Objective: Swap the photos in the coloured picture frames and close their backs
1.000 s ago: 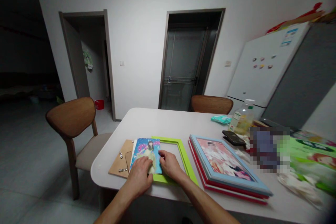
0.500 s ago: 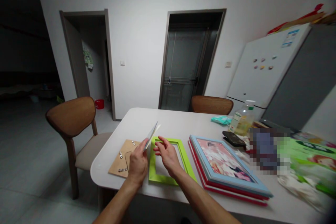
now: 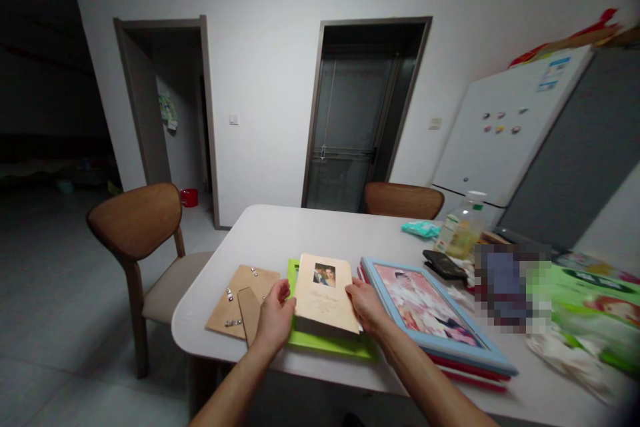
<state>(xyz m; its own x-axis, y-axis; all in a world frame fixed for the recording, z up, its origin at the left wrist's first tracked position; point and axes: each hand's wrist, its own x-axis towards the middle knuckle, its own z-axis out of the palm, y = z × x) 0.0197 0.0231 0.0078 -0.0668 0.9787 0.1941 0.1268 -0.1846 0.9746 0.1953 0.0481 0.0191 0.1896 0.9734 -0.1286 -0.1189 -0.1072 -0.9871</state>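
A cream card [image 3: 325, 303] with a small photo and faint writing lies face up in the air over the green frame [image 3: 333, 348], covering most of it. My right hand [image 3: 369, 307] pinches the card's right edge. At its left edge, my left hand [image 3: 276, 312] has its fingers curled, with the fingertips against or very near the card. The brown backing board [image 3: 227, 300], with metal clips and a stand flap [image 3: 249, 313], rests left of the green frame, partly behind my left hand.
A blue frame [image 3: 493, 357] with a pink picture is stacked on red frames to the right. Beyond it are a black phone-like object [image 3: 445, 265], a bottle [image 3: 463, 230], a teal packet [image 3: 421, 229] and a green bag [image 3: 590, 300]. Chairs [image 3: 137, 223] stand at the left and far side.
The card, seen edge-on in my left hand before, now faces up over the green frame. My right hand has moved right and taken its right edge. My left hand has shifted slightly right.
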